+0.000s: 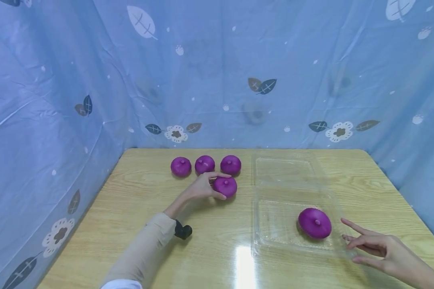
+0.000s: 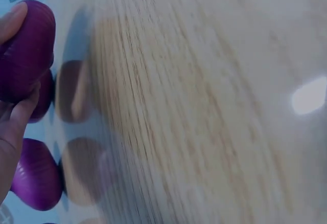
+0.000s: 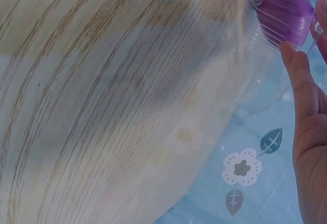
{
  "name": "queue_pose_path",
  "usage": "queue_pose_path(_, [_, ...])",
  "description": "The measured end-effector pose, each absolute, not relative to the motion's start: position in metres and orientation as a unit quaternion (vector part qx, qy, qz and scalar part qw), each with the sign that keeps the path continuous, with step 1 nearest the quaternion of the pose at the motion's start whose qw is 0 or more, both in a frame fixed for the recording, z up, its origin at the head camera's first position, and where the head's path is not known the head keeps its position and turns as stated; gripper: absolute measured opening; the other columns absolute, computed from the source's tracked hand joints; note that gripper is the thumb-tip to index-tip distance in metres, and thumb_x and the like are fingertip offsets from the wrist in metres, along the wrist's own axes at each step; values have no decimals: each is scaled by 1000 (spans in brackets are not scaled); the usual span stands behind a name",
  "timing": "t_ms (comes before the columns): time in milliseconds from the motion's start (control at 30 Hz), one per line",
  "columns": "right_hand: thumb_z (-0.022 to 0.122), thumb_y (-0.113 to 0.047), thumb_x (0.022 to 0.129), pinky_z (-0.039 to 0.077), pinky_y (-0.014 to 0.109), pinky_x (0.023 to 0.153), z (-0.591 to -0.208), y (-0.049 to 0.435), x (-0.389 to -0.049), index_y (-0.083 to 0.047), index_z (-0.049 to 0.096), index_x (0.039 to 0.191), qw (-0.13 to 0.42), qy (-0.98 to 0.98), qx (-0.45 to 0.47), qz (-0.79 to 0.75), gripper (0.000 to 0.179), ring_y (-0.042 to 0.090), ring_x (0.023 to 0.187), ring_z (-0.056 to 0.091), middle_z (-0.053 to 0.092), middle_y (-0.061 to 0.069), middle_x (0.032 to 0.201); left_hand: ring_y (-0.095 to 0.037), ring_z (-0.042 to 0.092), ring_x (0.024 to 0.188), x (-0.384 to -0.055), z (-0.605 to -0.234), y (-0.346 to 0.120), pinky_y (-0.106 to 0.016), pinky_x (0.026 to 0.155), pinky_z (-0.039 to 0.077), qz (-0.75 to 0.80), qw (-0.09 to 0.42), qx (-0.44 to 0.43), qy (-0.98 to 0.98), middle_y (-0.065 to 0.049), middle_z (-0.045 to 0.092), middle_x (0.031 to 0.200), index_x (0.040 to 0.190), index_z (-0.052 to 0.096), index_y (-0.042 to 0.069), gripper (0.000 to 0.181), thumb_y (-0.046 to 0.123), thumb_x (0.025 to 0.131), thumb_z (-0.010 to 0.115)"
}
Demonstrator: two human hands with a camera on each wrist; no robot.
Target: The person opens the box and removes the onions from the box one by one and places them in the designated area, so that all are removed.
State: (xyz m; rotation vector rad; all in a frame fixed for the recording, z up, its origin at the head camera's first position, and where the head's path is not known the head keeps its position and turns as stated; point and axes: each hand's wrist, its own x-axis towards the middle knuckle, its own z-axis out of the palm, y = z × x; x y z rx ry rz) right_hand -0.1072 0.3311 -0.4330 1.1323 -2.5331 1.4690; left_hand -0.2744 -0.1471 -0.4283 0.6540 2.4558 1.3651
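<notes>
My left hand (image 1: pixel 203 186) grips a purple onion (image 1: pixel 226 187) between thumb and fingers, near the middle of the table. The left wrist view shows the same onion (image 2: pixel 28 50) held at its left edge. A clear plastic clamshell box (image 1: pixel 256 230) lies unfolded to the right, and another purple onion (image 1: pixel 314 223) sits in its near half, tilted. At that half's right edge is my right hand (image 1: pixel 387 249), its fingers loosely extended. In the right wrist view, the fingertips (image 3: pixel 301 63) are at the box's clear wall; contact is hard to tell.
Three more purple onions, a left one (image 1: pixel 181 167), a middle one (image 1: pixel 204 164) and a right one (image 1: pixel 230 165), stand in a row towards the back of the wooden table (image 1: pixel 137 200). A blue patterned curtain (image 1: pixel 217 72) hangs behind the table and along its sides.
</notes>
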Motion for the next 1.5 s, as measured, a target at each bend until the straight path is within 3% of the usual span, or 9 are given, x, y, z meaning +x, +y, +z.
queue_pose_path(267, [67,22,73,52,17,83,-436,331,-107,-1,67,104,-21,-789,372,489,38,1,117,54,34,-9,152,-29,48,126,-281,-440,-138,-42,105,41,471,131,249,836,-3,56,131,121,60,13,60,5,67,86])
queue_pose_path(433, [69,21,73,53,16,81,-436,332,-106,-2,67,103,-13,-798,366,478,38,1,115,55,35,-11,152,-28,41,132,-278,-441,-134,-45,112,31,438,122,281,845,-4,51,138,128,55,14,69,9,68,86])
queue_pose_path(533, [70,19,73,53,15,80,-435,333,-106,-3,68,103,-12,-805,357,473,37,0,114,56,36,-13,151,-24,37,135,-276,-441,-135,-43,115,25,418,123,311,845,-4,49,140,132,52,14,65,11,74,82])
queue_pose_path(700, [71,18,72,53,13,79,-434,332,-105,-5,69,103,-2,-814,349,464,38,-2,113,56,37,-14,149,-21,41,133,-275,-444,-140,-39,113,31,432,123,336,828,-3,50,139,135,50,12,60,12,81,77])
queue_pose_path(967, [69,20,72,52,15,82,-435,332,-106,-3,68,103,-5,-805,355,476,39,-2,117,53,37,-10,151,-26,43,131,-277,-450,-146,-42,111,34,477,147,330,801,-7,49,140,142,46,11,77,10,74,82])
queue_pose_path(1200, [70,20,72,52,14,82,-435,330,-110,-4,68,103,-8,-807,357,471,38,-3,117,52,36,-12,151,-21,43,132,-274,-447,-149,-35,109,37,456,143,313,821,-3,49,140,143,45,16,84,14,70,86])
queue_pose_path(1500, [65,17,79,54,15,77,-436,336,-109,-1,67,109,-67,-799,334,496,35,-1,114,54,30,-23,150,-18,41,133,-273,-445,-148,-28,107,39,467,157,308,814,0,47,143,144,43,10,70,14,82,76])
